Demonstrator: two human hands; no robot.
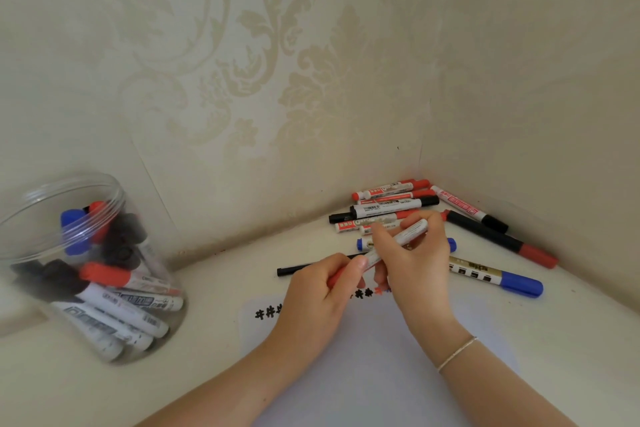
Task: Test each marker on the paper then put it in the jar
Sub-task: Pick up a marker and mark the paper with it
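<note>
Red shows at the low end of the marker (394,244) we hold between both hands, above the top edge of the paper (363,357). Our left hand (318,291) has its fingers curled round that red cap end, and our right hand (420,253) pinches the white barrel higher up, the pen slanting from seven o'clock up to one o'clock. We judge this to be the cap coming off or going back on; we cannot tell which. Either way, we should keep the pull straight along the barrel, with the tip turned away from our fingers, and work over the sheet so any stray ink lands there. A row of black and red test marks already runs along the paper's far edge. The jar (86,267) stands well off at nine o'clock, leaning and part full of markers. Untested pens (391,208) lie heaped in the corner at one o'clock.
</note>
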